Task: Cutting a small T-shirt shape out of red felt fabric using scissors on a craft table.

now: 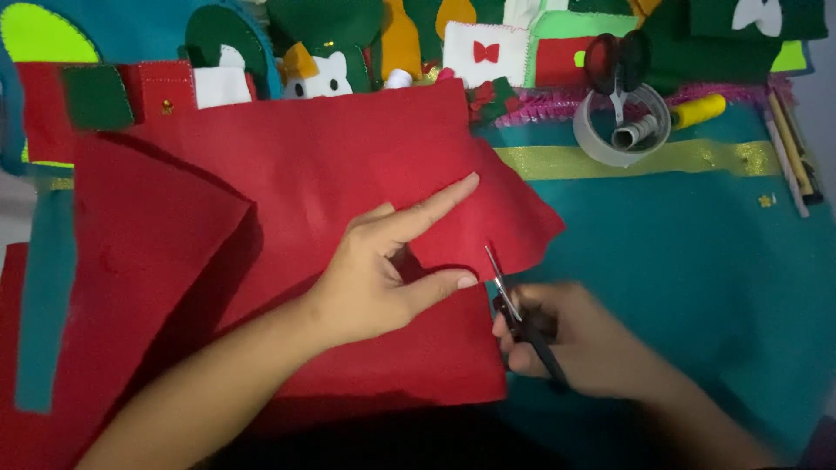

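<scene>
Two hands work the near edge of a red felt sheet (287, 174) lying on a teal cloth (697, 252): the right hand (575, 339) is closed around small black-handled scissors (514, 309), blades at the felt's edge. The left hand (383, 270) lies spread wide, flattening it, apparently steadying the cut. Beyond, a tape roll (592, 139) and larger scissors (616, 65) lie among felt shapes.

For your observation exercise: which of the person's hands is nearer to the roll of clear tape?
Right. The right hand, gripping scissors, lies below the tape roll; the left hand rests farther left on the red felt.
</scene>
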